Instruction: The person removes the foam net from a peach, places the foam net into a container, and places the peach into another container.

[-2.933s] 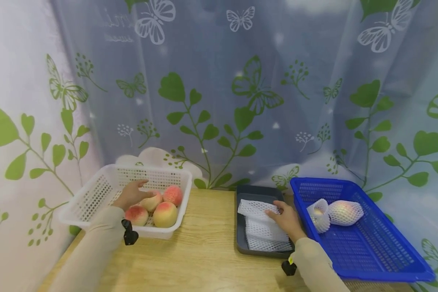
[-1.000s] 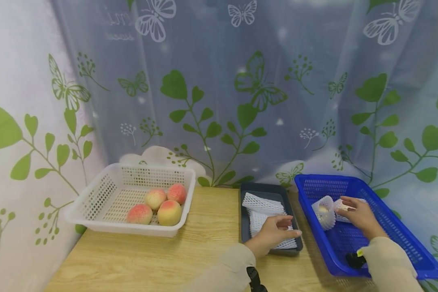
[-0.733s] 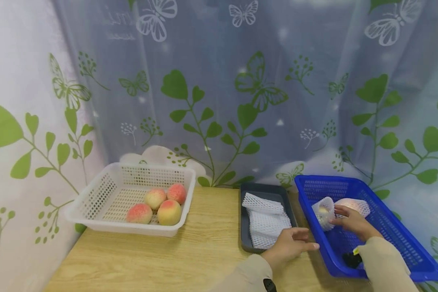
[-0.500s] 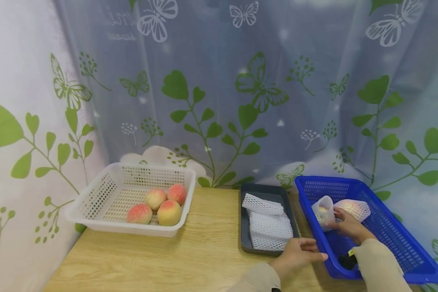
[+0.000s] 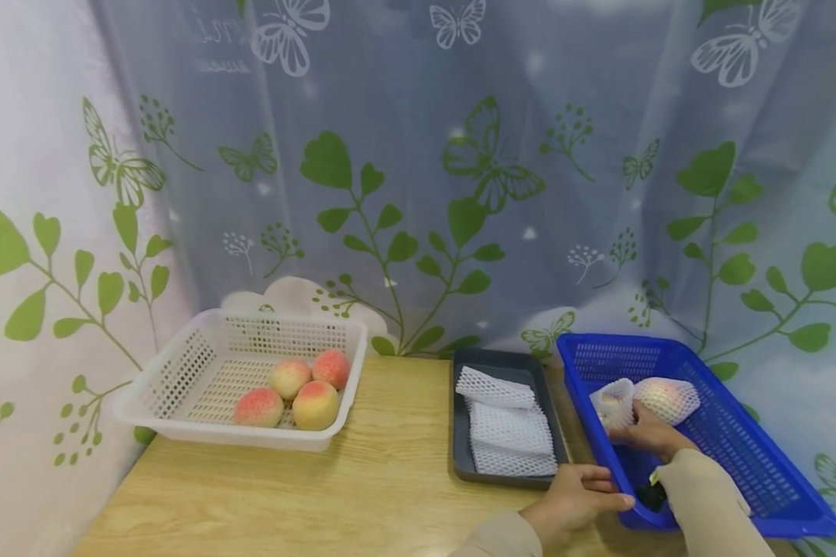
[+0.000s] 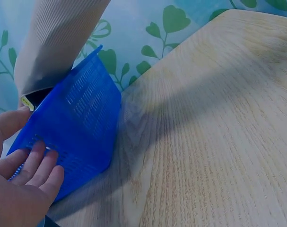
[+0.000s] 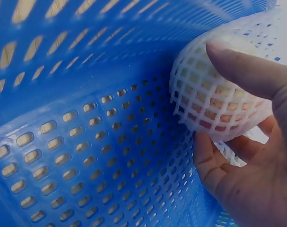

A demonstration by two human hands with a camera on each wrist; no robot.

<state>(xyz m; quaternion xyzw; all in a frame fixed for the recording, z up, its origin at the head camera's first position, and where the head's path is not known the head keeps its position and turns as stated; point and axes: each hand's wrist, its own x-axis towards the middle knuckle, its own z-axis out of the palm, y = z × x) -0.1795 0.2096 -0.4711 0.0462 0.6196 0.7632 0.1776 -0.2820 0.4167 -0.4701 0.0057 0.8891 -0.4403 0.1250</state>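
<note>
We see what appears to be a small indoor working corner, but we cannot say with certainty whether it belongs to a home, a shop or a lab. A curtain (image 5: 411, 186), printed with leaves and butterflies, closes the back and both sides, so the room behind it is hidden. Before it we find a worktop (image 5: 362, 464) with wood grain, where a white basket (image 5: 272, 439), a dark tray (image 5: 461, 425) and a blue basket (image 5: 745, 445) stand in a row.

Blue basket (image 5: 738, 452); white netted sleeve (image 7: 195, 90); red-yellow peaches (image 5: 316, 406).
</note>
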